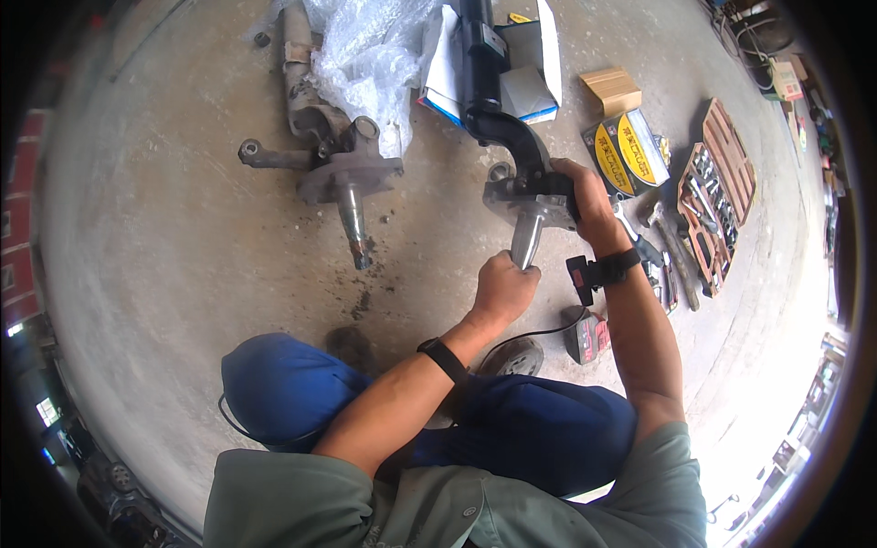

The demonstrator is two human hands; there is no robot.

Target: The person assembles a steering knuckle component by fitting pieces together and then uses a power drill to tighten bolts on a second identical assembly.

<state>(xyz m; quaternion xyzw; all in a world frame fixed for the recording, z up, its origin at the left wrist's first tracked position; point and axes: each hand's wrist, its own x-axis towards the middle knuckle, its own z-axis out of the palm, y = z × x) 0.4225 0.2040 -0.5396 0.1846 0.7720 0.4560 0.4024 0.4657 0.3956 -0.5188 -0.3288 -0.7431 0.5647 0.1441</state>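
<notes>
In the head view, my left hand [502, 290] is closed round the bright metal spindle [532, 233] of a black knuckle assembly [524, 152], low at its end. My right hand [589, 199] grips the right side of the knuckle's dark body, its fingers partly hidden behind it. A black tube [477, 64] runs up from the knuckle to the top of the picture. Left of it lies a worn, rusty knuckle assembly [320, 173] with a stained spindle pointing toward me.
On the concrete floor [155, 256] are bubble wrap [365, 64], an open white box [534, 82], cardboard [607, 87], a yellow-printed box [626, 151], an open socket case [717, 183], loose tools [678, 247] and, by my right forearm, a red-and-black battery-like block [589, 338].
</notes>
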